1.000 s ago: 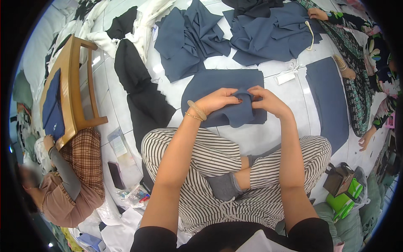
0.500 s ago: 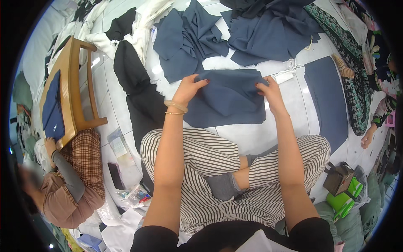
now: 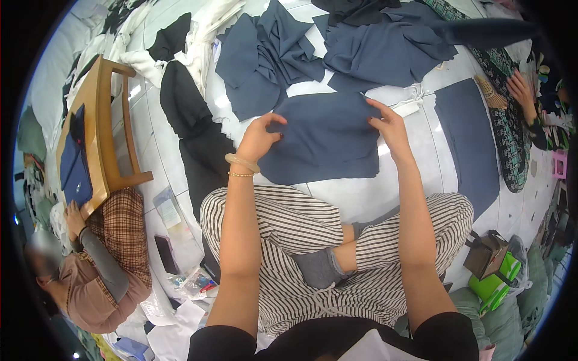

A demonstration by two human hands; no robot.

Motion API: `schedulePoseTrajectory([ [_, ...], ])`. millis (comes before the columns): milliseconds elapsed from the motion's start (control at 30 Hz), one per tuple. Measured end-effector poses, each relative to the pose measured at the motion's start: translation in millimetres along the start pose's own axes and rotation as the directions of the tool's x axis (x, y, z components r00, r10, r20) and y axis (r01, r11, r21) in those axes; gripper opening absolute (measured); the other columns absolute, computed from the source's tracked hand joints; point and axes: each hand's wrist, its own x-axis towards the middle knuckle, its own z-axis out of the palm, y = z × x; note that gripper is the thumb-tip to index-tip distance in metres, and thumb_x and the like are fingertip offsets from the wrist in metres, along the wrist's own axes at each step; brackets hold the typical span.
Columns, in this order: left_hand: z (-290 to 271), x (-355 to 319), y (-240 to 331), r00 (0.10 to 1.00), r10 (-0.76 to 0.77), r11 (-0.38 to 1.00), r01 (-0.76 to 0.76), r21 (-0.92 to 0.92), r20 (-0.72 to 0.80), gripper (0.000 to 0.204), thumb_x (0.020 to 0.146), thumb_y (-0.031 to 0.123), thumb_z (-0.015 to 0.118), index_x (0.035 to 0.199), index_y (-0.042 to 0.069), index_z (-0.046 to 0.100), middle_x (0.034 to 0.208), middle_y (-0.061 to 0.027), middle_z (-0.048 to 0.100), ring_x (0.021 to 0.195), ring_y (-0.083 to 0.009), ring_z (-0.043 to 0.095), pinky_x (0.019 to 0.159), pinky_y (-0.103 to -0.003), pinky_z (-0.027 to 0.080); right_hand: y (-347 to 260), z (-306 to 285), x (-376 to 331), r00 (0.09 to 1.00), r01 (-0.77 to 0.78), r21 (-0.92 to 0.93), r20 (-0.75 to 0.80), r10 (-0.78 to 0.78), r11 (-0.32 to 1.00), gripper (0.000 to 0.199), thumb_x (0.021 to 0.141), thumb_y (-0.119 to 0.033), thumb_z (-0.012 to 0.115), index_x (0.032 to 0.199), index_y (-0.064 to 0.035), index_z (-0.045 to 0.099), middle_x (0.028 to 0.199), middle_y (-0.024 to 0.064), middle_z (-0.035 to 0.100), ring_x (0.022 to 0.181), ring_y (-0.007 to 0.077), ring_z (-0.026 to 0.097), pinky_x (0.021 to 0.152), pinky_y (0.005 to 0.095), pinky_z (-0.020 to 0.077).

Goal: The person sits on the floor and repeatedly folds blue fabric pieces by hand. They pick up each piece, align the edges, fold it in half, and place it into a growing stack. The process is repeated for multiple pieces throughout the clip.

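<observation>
A stack of dark blue cut fabric [image 3: 325, 141] lies on the white tiled floor in front of my crossed legs, its top piece spread nearly flat. Beside its left edge is my left hand [image 3: 260, 138], fingers curved, with a gap between thumb and forefinger. My right hand [image 3: 390, 127] hovers at the far right corner, thumb and forefinger apart. Neither hand appears to grip the cloth; whether the fingertips touch it I cannot tell. A long folded blue fabric stack [image 3: 468, 138] lies to the right.
Crumpled blue fabric [image 3: 262, 66] and another blue heap [image 3: 379, 54] lie beyond. Black cloth [image 3: 208, 159] stretches along the left. A person [image 3: 108, 271] sits by a wooden table [image 3: 102, 144]. At right are another person's hand [image 3: 522, 95] and a green bag [image 3: 497, 283].
Both hands have loosened from the fabric, which now lies flatter. My left hand shifted slightly left and nearer. A blurred dark blue piece appears at upper right, and the right-hand person's hand moved farther away.
</observation>
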Motion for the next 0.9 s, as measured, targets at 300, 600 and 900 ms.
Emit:
schedulePoseTrajectory([
  [300,-6.1,-1.0,-4.1,0.988,-0.097,0.995,0.096,0.013,0.117,0.02,0.082,0.004,0.068,0.101,0.0,0.071,0.08,-0.0012,0.062,0.067,-0.008,0.05,0.06,-0.023,0.041,3.8,-5.8,-2.1,0.976,-0.013,-0.39,0.195,0.096,0.921,0.022,0.076,0.001,0.061,0.095,-0.0015,0.072,0.095,0.0072,0.068,0.09,0.0158,0.061,0.084,0.0276,0.0469],
  [600,-7.4,-1.3,-7.1,0.956,-0.222,0.949,0.257,-0.184,0.192,0.024,0.083,0.0,0.064,0.106,-0.005,0.069,0.091,-0.006,0.064,0.073,-0.0098,0.059,0.066,-0.023,0.05,8.4,-8.5,-3.1,0.951,-0.135,-0.29,0.23,0.206,0.948,0.022,0.076,0.002,0.061,0.094,-0.0002,0.073,0.089,0.0053,0.067,0.076,0.0129,0.056,0.068,0.0248,0.045],
  [900,-17.3,-7.0,-16.4,0.922,-0.31,0.951,0.301,0.072,0.231,0.027,0.076,-0.001,0.059,0.099,-0.005,0.073,0.074,-0.0061,0.064,0.061,-0.0111,0.058,0.059,-0.023,0.05,0.1,-13.7,-6.5,0.836,-0.278,-0.401,0.346,0.425,0.873,0.024,0.077,0.002,0.061,0.098,0.0011,0.073,0.085,0.0082,0.067,0.072,0.0134,0.061,0.065,0.0251,0.0496],
])
